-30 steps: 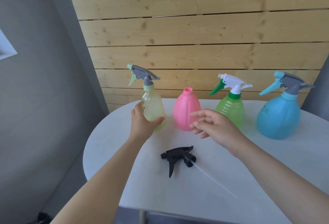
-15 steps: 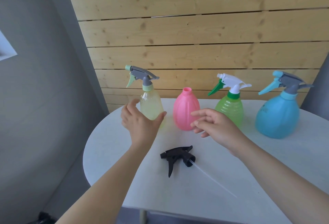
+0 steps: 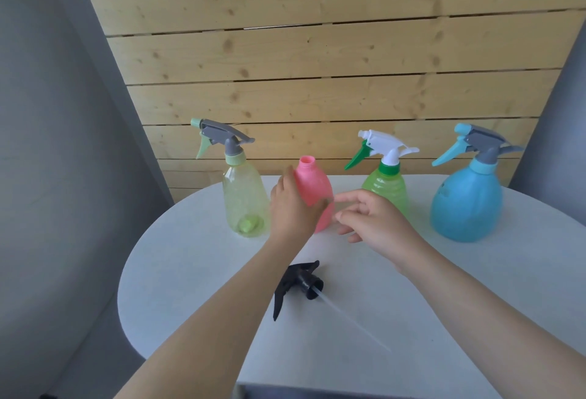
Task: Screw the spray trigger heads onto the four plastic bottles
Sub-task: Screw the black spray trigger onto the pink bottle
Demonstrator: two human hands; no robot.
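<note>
- Both hands are raised over the white table, close in front of the pink bottle.
- The left hand is at the pink bottle's left side and front, fingers loosely curved around it; the thumb reaches up beside the bottle's shoulder. Whether the palm actually presses the plastic cannot be told, since the hand is a little blurred.
- The right hand hovers just to the right of the pink bottle, fingers half curled and spread, empty. Its forefinger points toward the bottle and the left hand, apart from both as far as can be seen.
- The pink bottle stands upright with an open neck and no spray head on it.
- A black trigger head lies on its side on the table, nearer the person than the bottles and partly behind the left forearm; its clear dip tube runs out toward the near right.
- The yellow bottle stands at the left of the row with a grey and pale green trigger head screwed on.
- The green bottle, right of the pink one, carries a white head with a green lever.
- The blue bottle stands furthest right with a grey and light blue head.
- A wall of pale wooden planks rises behind the table.
</note>
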